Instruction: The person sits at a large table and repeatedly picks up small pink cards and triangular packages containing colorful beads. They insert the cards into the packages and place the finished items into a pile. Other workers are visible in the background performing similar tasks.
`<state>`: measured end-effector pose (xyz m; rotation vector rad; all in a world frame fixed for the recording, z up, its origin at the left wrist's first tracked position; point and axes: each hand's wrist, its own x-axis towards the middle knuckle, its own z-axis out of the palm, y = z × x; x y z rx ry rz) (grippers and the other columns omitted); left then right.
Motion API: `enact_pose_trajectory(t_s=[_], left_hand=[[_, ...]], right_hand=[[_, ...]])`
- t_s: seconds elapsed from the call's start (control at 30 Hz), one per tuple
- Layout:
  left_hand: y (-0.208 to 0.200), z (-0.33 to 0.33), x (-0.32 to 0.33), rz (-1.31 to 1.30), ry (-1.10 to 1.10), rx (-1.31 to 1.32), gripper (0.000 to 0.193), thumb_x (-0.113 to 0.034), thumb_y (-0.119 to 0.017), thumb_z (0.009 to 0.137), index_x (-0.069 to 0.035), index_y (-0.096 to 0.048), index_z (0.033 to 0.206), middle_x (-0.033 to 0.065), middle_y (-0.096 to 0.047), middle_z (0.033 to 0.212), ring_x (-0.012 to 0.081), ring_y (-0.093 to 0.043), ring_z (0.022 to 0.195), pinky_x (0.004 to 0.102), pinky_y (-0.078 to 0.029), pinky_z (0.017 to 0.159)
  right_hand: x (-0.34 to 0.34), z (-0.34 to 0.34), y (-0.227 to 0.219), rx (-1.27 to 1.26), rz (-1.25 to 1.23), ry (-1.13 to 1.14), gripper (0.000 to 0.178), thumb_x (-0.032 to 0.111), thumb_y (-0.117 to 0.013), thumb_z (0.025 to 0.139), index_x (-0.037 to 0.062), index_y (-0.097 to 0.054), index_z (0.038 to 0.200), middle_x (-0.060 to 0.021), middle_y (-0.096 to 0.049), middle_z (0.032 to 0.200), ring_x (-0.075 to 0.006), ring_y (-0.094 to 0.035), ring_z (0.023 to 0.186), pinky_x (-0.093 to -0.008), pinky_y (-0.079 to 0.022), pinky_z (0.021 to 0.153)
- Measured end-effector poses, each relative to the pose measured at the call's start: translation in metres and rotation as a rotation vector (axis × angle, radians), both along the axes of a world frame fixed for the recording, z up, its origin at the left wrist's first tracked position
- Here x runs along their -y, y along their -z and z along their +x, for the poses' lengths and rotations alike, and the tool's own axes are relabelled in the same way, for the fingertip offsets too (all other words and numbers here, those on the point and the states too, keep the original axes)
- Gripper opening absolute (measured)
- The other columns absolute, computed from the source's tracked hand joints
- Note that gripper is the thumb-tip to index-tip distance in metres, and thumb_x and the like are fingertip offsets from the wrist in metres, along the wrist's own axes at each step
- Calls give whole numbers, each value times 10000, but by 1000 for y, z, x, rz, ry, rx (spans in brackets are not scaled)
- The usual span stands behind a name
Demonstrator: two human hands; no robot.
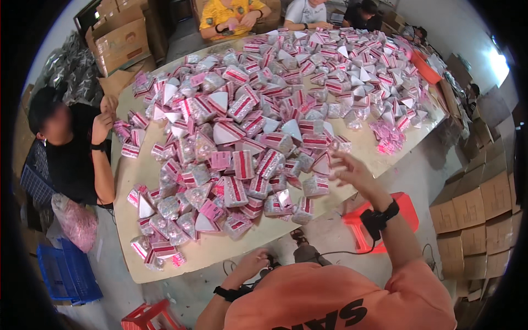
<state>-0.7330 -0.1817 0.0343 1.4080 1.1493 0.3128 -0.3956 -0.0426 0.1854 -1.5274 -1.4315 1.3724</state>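
Observation:
A large heap of small clear packets with pink-and-white striped paper [242, 165] covers much of the pale table [129, 220]. Above the heap's near right edge, my right hand [352, 173] reaches out with its fingers apart and nothing visible in them. Closest to it are a few striped packets [316, 186]. My left hand [252, 265] is low in front of my body, off the table's near edge. Its fingers look curled, and whatever they may hold is hidden. Dark bands are on both my wrists, with a black device [375, 220] at the right one.
A person in black [71, 148] sits at the left; others [231, 16] sit along the far side. Red stools [379, 220] and a blue crate [69, 272] stand on the floor. Cartons [467, 209] are stacked at right. A cable [346, 252] runs by my right arm.

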Motion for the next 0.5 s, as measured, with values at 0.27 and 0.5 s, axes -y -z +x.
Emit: enact_pose_trajectory(t_s=[0.27, 0.5], left_hand=[[1, 102, -41, 39, 417, -6, 583, -157, -587, 765, -148, -363, 1303, 134, -521, 1108, 197, -546, 865, 313, -451, 757], [4, 134, -73, -119, 185, 115, 597, -21, -490, 802, -177, -300, 1346, 135, -454, 1218, 188, -551, 844, 272, -465, 673]], right_hand=[[22, 12, 117, -5, -251, -8, 850, 115, -596, 741, 112, -37, 1382, -59, -562, 801, -122, -579, 657, -247, -462, 508], [-7, -23, 144, 204, -71, -115, 931, 283, -635, 714, 33, -26, 1372, -215, -563, 1015, -288, -562, 864, -331, -447, 758]])
